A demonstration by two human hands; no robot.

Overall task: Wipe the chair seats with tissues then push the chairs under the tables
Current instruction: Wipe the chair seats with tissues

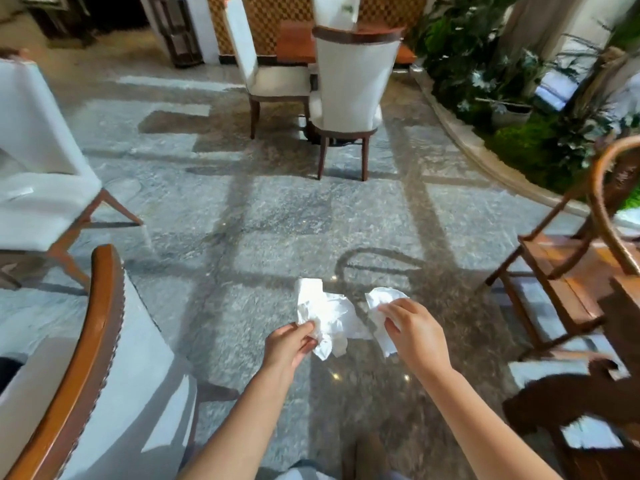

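Left hand (289, 344) pinches a crumpled tissue (323, 318) with thumb and fingertips; right hand (412, 332) pinches its other end, so the sheet spans between them in mid-air above the floor (242, 220). Its long axis runs left-right, with loose corners pointing up and away. Best to fold it into a flat pad before wiping. White chair (104, 393) sits near left, wooden chair (568, 258) right; neither is touched.

Two hands hold tissues (325, 318) above the floor (214, 216). Ahead, two chairs (349, 84) stand at a desk (294, 43). Plants (485, 57) lie to the right, behind a wooden chair (568, 261).
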